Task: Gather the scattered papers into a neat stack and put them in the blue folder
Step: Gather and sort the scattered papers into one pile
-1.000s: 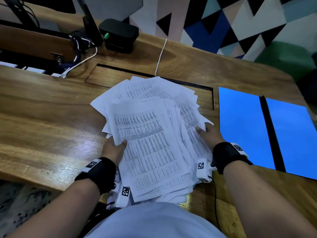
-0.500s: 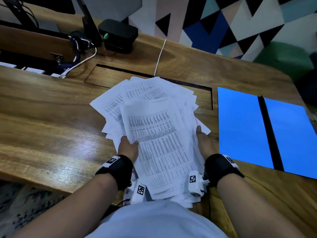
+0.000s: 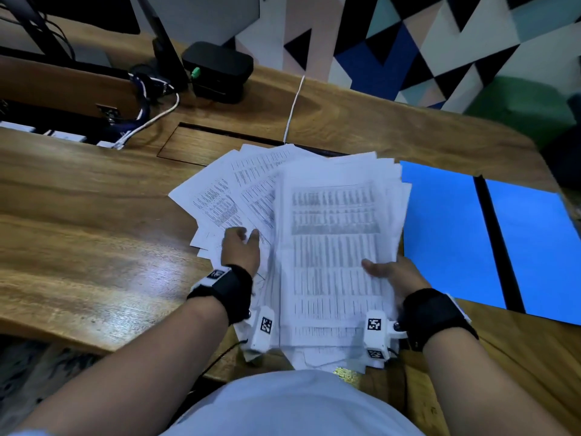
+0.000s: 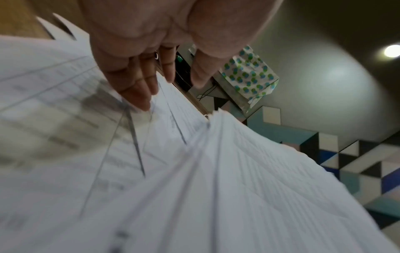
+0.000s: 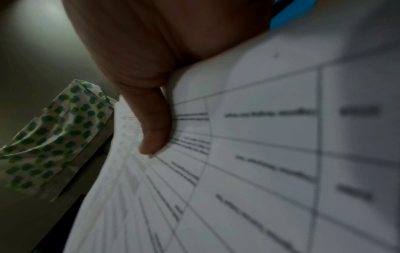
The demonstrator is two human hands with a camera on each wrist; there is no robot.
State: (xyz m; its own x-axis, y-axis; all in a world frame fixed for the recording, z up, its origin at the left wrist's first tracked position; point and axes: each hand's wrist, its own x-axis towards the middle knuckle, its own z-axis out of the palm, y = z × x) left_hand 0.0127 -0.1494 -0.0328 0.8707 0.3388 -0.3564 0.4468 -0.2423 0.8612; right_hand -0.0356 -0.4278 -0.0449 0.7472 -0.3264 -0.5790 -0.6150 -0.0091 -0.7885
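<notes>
A thick bundle of white printed papers [image 3: 330,240] lies in front of me, its right part squared up and tilted off the table. My right hand [image 3: 386,272] grips that bundle at its right edge, thumb [image 5: 153,130] on the top sheet [image 5: 281,154], the other fingers hidden beneath. Several sheets [image 3: 217,199] still fan out to the left on the table. My left hand [image 3: 240,247] rests on them with straight fingers [image 4: 147,82] touching the paper [image 4: 238,188]. The blue folder [image 3: 446,234] lies open and flat just right of the bundle.
The wooden table [image 3: 78,247] has a recessed hatch [image 3: 201,143] behind the papers. A black box [image 3: 220,70] and a tangle of cables [image 3: 151,121] sit at the back left; a white cable [image 3: 292,108] runs to the hatch. A dotted bag [image 4: 249,75] stands beyond.
The bundle has swung right, closer to the folder, and looks squarer. My right thumb now lies on its top sheet. My left hand moved off the bundle's edge onto the fanned left sheets.
</notes>
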